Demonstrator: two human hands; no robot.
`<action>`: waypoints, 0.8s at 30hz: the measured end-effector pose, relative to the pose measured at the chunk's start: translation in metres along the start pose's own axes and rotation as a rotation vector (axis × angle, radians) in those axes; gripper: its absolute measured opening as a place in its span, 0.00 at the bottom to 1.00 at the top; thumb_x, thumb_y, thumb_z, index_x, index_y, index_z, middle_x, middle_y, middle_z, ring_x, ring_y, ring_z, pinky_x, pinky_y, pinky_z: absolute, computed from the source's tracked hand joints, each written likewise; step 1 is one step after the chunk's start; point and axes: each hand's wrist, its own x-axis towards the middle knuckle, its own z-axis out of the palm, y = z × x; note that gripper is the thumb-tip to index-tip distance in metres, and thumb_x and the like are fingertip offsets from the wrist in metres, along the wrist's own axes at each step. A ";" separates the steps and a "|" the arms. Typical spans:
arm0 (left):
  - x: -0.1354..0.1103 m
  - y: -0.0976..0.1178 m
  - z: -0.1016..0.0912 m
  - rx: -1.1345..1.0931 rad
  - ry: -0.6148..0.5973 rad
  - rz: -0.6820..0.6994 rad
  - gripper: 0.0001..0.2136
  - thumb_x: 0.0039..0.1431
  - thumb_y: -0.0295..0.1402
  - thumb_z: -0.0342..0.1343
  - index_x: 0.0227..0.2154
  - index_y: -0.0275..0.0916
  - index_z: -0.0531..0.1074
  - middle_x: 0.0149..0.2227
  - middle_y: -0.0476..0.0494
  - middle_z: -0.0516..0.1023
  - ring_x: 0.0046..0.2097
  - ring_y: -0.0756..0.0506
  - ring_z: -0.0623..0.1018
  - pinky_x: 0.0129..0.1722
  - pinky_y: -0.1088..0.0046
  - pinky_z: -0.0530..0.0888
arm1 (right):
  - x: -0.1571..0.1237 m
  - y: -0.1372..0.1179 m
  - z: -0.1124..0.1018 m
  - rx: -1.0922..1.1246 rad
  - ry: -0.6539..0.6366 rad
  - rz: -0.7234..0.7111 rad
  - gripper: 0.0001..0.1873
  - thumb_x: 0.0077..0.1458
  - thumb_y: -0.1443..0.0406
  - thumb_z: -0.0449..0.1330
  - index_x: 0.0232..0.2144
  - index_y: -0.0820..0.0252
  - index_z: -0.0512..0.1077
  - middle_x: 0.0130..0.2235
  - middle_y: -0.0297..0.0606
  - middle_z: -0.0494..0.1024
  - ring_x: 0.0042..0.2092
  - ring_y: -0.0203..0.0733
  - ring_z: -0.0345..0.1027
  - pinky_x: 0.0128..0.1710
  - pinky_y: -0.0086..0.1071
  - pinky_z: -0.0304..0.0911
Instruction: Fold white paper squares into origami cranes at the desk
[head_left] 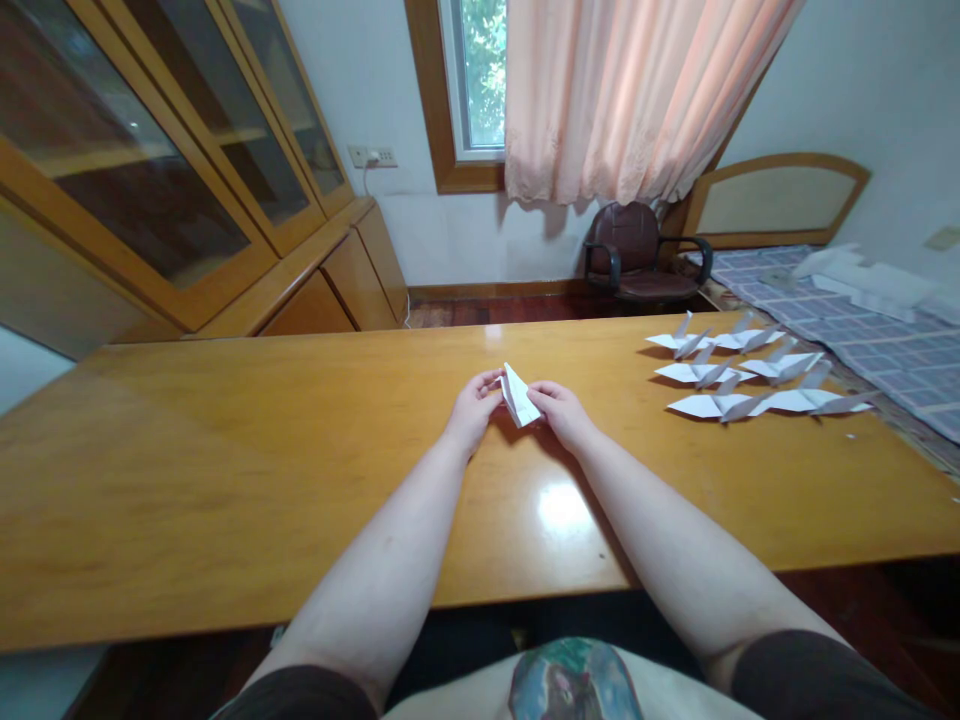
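Note:
A small piece of folded white paper (pixel 519 397) is held up over the middle of the wooden table, its pointed tip upward. My left hand (pixel 476 402) pinches its left edge between thumb and fingers. On the other side, my right hand (pixel 559 410) grips the paper's right edge, thumb on the near face. The fingertips behind the paper are partly hidden. To the right, several folded white paper cranes (pixel 716 404) sit in rows on the tabletop.
The glossy wooden table (pixel 225 480) spans the view. Beyond its far edge stand a brown armchair (pixel 639 255) and a bed with a checked cover (pixel 825 310). A glass-fronted cabinet (pixel 247 200) lines the left wall. A tiny white scrap (pixel 850 436) lies near the cranes.

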 end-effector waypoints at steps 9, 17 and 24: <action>0.005 -0.002 -0.009 -0.006 0.043 -0.042 0.12 0.43 0.35 0.64 0.31 0.35 0.72 0.29 0.48 0.77 0.31 0.51 0.75 0.34 0.74 0.72 | 0.001 0.005 -0.003 -0.058 -0.105 0.021 0.17 0.43 0.53 0.64 0.29 0.60 0.72 0.22 0.31 0.71 0.23 0.33 0.60 0.24 0.28 0.53; 0.005 0.000 -0.009 0.075 0.099 -0.051 0.13 0.45 0.40 0.63 0.25 0.37 0.68 0.21 0.51 0.70 0.23 0.53 0.69 0.23 0.80 0.64 | -0.004 0.005 -0.001 -0.097 -0.168 0.010 0.15 0.44 0.54 0.63 0.26 0.59 0.69 0.19 0.29 0.69 0.20 0.33 0.60 0.22 0.28 0.56; 0.002 -0.001 -0.006 0.134 0.091 -0.010 0.15 0.41 0.33 0.63 0.31 0.40 0.65 0.23 0.56 0.69 0.21 0.55 0.67 0.22 0.80 0.62 | -0.009 0.002 0.003 -0.268 -0.206 -0.011 0.11 0.44 0.60 0.62 0.21 0.59 0.66 0.18 0.29 0.67 0.21 0.32 0.59 0.22 0.27 0.53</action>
